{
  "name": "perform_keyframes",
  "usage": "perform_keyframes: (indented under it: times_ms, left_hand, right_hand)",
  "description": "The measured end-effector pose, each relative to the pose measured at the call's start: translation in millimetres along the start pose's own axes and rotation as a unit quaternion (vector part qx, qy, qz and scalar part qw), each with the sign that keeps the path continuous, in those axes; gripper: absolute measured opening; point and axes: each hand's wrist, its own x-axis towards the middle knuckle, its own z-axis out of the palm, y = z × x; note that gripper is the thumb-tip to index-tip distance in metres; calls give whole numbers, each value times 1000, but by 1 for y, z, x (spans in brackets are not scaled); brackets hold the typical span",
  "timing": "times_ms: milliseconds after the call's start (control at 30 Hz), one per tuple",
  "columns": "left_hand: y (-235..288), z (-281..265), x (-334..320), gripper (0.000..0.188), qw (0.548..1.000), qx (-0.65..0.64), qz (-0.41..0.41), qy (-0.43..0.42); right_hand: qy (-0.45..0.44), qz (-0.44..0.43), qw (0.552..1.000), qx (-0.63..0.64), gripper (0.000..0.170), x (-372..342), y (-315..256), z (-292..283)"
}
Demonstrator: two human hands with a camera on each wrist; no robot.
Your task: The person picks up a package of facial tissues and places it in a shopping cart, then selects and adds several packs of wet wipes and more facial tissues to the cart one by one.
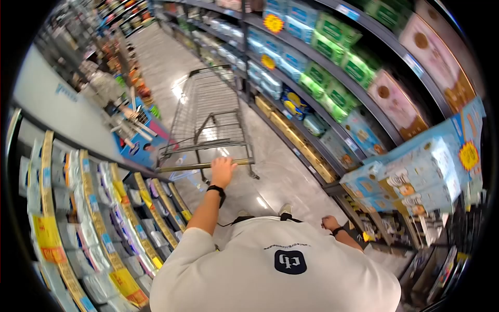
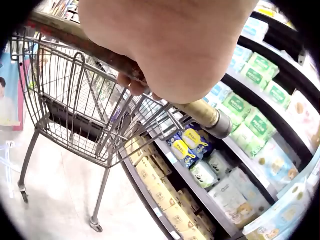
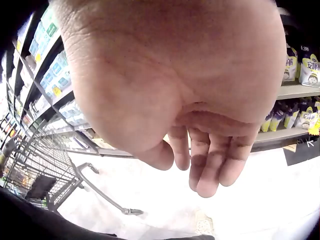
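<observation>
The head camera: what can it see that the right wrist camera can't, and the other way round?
Only the head view shows the left hand on the cart handle, and the pale shirt with its dark logo. Only the right wrist view shows the palm of the right hand. Both show the right hand itself, the shopping cart and light blue packs.

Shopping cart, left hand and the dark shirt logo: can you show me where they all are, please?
Shopping cart (image 1: pixel 212 104): head view, on its wire basket.
Left hand (image 1: pixel 222 171): head view, on the back of the hand.
Dark shirt logo (image 1: pixel 290 262): head view, on its middle.
</observation>
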Motion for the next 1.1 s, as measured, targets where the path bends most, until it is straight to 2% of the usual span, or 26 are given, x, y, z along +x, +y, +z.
perform_keyframes:
  times_ms: [33,67,100,200,300,367,400,433,500,533,567,600,633,700,767,833,900,1033,1067,1100]
  left_hand:
    - [26,13,10,31,999,-27,20,-1]
    - [30,30,8,30,998,-57,15,21]
    - [-40,-17,22,29,999,31,32,-4]
    - [-12,8,20,32,1000,11,25,2]
    - [-13,13,22,32,998,-1,43,34]
    - [0,6,21,32,994,17,21,103]
    - [14,-2,23,32,994,13,34,103]
    - [31,-10,23,33,993,9,28,114]
    - [64,-19,35,35,991,9,29,129]
    - [82,-22,44,38,994,-26,52,95]
    - [98,-24,54,40,994,-60,75,61]
    - [111,-15,67,42,989,-81,105,62]
    - [130,-16,83,42,988,-78,110,68]
    - [177,-19,115,41,979,-137,152,17]
    - [220,-27,148,41,966,-156,206,13]
    - [259,-27,185,41,947,-205,249,-1]
    - [307,-44,217,41,912,-288,291,4]
    - [392,-87,272,46,865,-377,330,8]
    - [410,-95,288,50,853,-395,342,20]
    - [425,-101,303,55,839,-414,353,31]
  right_hand:
    - [26,21,999,3,27,-27,15,-18]
    - [73,57,995,27,26,-40,16,-31]
    - [27,10,993,113,26,2,-19,71]
    - [87,45,988,117,28,-23,2,29]
    - [104,42,987,112,29,-31,8,31]
    - [100,31,990,90,29,-43,9,27]
    - [110,24,993,46,30,-39,17,26]
    - [118,26,991,54,30,-42,17,18]
    - [178,-33,983,-19,30,-38,15,2]
    - [182,-35,983,-12,30,-32,13,-9]
    - [221,-85,971,-29,30,-24,11,-21]
    - [260,-135,955,-46,31,-14,7,-36]
    - [265,-140,953,-41,31,-8,-5,-55]
    - [292,-148,944,-46,29,-23,-57,-106]
    - [351,-191,916,-40,25,-32,-99,-147]
    - [431,-336,837,-31,23,-49,-140,-189]
    - [443,-341,828,-48,22,-79,-184,-231]
    - [601,-401,688,-72,30,-118,-251,-295]
    - [621,-390,674,-86,37,-125,-263,-307]
    - [624,-385,675,-86,37,-127,-274,-317]
